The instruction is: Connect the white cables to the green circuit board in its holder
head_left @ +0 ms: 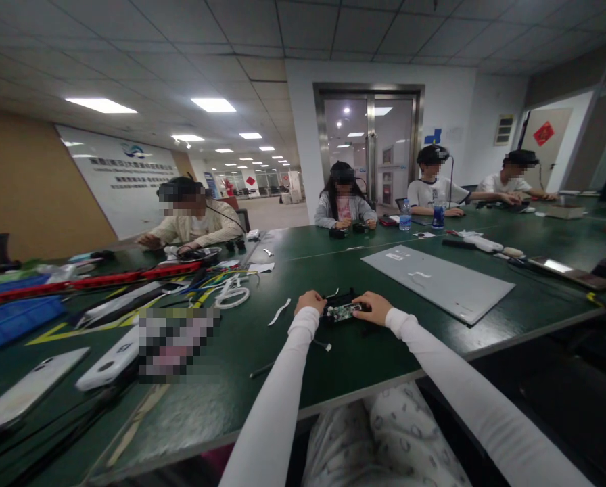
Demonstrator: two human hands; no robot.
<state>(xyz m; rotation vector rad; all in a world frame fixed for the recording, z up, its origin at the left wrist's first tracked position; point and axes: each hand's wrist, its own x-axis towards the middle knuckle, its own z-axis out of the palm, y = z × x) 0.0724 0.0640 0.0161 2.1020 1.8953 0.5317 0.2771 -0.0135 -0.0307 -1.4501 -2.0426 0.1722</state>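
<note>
In the head view my left hand (pixel 310 302) is closed on the left edge of a small black housing (pixel 342 297). A green circuit board (pixel 342 312) with small components shows at its near side. My right hand (pixel 375 308) pinches the right end of the board, thumb and fingers together. Whether the board sits inside the housing or just against it, I cannot tell. A short cable with a white connector (pixel 328 347) lies just below. Left of my left hand is a curled white strip (pixel 280 312). A thin dark rod (pixel 262 370) lies near my left forearm.
A large grey panel (pixel 435 281) lies to the right on the green table (pixel 262 345). Cables (pixel 233 292), a white power bank-like device (pixel 111 360), a phone (pixel 29 389) and a blue bin (pixel 16 325) crowd the left. Several people sit around the table, some handling small black parts.
</note>
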